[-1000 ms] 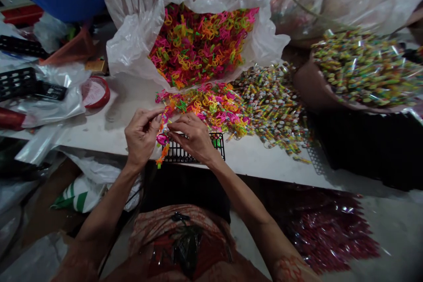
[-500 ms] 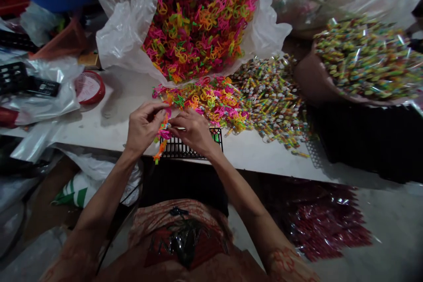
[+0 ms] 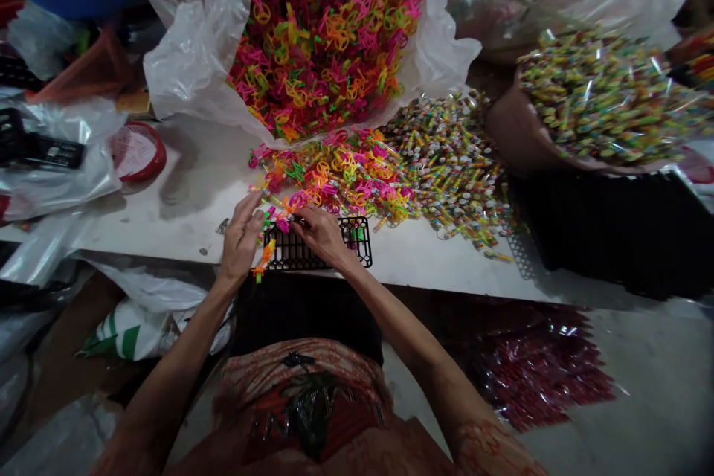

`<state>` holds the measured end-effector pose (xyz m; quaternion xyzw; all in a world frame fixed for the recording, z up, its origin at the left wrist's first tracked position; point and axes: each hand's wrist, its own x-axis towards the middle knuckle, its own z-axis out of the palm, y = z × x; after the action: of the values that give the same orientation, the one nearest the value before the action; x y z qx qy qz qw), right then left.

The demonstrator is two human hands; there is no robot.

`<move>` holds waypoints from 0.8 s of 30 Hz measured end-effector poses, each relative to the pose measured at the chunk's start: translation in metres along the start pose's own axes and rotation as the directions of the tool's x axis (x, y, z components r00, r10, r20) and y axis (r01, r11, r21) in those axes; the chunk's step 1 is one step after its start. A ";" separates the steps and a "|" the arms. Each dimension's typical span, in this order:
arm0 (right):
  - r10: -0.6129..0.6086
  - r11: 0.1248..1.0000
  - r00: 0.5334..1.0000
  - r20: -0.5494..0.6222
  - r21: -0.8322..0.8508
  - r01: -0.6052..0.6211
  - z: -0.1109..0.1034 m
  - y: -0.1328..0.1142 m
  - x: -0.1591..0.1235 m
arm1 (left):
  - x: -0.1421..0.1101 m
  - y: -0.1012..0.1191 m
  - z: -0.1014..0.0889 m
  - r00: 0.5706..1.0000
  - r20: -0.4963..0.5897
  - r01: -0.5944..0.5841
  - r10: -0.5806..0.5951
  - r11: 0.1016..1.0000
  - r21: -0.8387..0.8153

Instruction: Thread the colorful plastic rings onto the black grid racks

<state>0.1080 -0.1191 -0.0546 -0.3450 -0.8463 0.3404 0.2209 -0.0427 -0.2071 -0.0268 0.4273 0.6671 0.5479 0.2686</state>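
A black plastic grid tray [image 3: 360, 242] lies at the table's front edge. Bright plastic toy pieces sit along its left end, among them an orange one [image 3: 268, 253] and a pink one [image 3: 282, 224]. My left hand [image 3: 241, 238] rests beside that end, fingers stretched out and thumb apart, close to the pieces. Over the tray, my right hand [image 3: 320, 234] has its fingers curled into a pinch at a small plastic piece; its fingertips partly hide what they grip. Just beyond both hands spreads a loose pile of pink, yellow, orange and green pieces [image 3: 335, 167].
A clear plastic bag [image 3: 184, 67] full of similar pieces stands behind. To the right are a heap of small wrapped tubes [image 3: 446, 163], a full tub [image 3: 513, 108] and a black stack [image 3: 613, 230]. A red tape roll [image 3: 139, 152] lies left.
My left hand has loosened its pinch and straightened its fingers beside the tray. My right hand has come down slightly over the tray. The view has shifted a little.
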 end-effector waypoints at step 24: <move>0.125 0.951 0.987 0.099 0.270 -0.148 0.047 -0.008 0.013 | 0.011 -0.009 0.002 0.980 0.054 0.196 -0.191 0.975 -0.101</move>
<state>0.0670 -0.1341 -0.0787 -0.3544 -0.7727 0.4836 0.2084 -0.0484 -0.1968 -0.0348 0.3573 0.6695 0.5443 0.3575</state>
